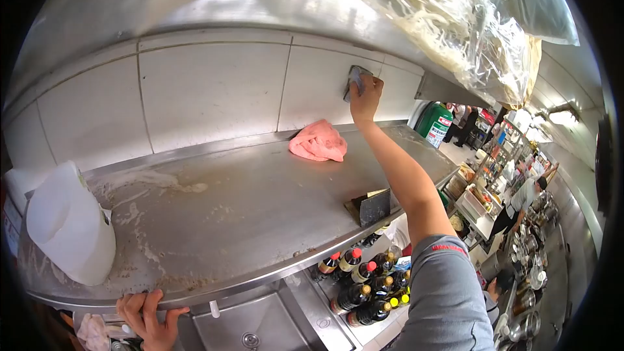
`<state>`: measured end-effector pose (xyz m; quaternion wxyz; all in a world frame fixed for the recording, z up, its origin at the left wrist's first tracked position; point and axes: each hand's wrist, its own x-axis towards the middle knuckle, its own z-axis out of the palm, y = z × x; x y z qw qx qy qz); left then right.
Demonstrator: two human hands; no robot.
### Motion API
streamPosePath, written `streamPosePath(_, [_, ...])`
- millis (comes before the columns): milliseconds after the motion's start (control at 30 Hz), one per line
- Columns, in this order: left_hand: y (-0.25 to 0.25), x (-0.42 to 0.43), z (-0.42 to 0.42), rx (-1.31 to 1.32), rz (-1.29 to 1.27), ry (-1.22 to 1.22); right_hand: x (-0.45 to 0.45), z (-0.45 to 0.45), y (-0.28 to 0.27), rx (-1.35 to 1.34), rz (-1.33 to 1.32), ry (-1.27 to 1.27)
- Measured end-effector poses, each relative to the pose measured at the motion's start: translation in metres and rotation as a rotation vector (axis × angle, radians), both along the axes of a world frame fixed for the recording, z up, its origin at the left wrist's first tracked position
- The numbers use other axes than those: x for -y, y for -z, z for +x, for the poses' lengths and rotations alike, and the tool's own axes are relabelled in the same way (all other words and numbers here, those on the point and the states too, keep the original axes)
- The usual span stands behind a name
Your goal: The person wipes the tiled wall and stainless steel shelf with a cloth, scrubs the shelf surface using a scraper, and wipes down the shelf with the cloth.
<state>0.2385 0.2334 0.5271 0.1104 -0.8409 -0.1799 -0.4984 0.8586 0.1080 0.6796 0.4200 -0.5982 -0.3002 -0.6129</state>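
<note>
Scrubber (355, 81) sits in the right hand (366, 97), against white tiles (214, 91).

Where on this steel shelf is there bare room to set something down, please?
The steel shelf has its widest bare patch mid-surface, between the white container and pink cloth. A narrower one lies between the right arm and the green canister. Smears lie beside the white container. The bottles below stand crowded.

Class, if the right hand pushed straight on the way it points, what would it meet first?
The white rectangular wall tile, beyond the grey flat pad in the right hand; the pad probably touches it.
</note>
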Motion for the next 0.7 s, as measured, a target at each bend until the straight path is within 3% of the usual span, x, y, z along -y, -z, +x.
streamPosePath(100, [0.007,0.000,-0.006,-0.013,-0.094,0.001,0.030,0.071,-0.022,-0.115,-0.028,0.166])
streamPosePath(133, [0.006,0.001,-0.006,-0.019,-0.085,-0.003,0.047,0.125,-0.024,-0.436,0.019,0.126])
streamPosePath(200, [0.001,0.003,-0.003,-0.025,-0.062,-0.015,0.059,0.112,-0.033,-0.542,-0.061,0.209])
streamPosePath(267, [-0.002,0.006,-0.002,-0.017,-0.066,-0.014,0.040,0.071,-0.024,-0.316,-0.056,0.281])
streamPosePath(300, [-0.002,0.006,-0.001,-0.019,-0.067,-0.017,0.039,0.070,-0.013,-0.035,-0.140,0.122])
streamPosePath(400, [0.001,0.004,-0.002,-0.004,-0.062,-0.006,0.052,0.093,-0.026,-0.488,-0.011,0.158])
streamPosePath(533, [0.000,0.003,-0.001,-0.011,-0.042,0.006,0.043,0.086,-0.018,-0.247,-0.076,0.229])
streamPosePath(567, [0.000,0.003,0.001,0.000,-0.023,0.007,0.040,0.081,-0.011,-0.058,-0.144,0.110])
streamPosePath(667, [-0.001,0.005,0.001,0.003,-0.026,0.013,0.050,0.086,-0.023,-0.325,-0.029,0.218])
streamPosePath(700, [-0.001,0.005,0.001,0.010,-0.034,0.014,0.051,0.085,-0.023,-0.304,-0.035,0.224])
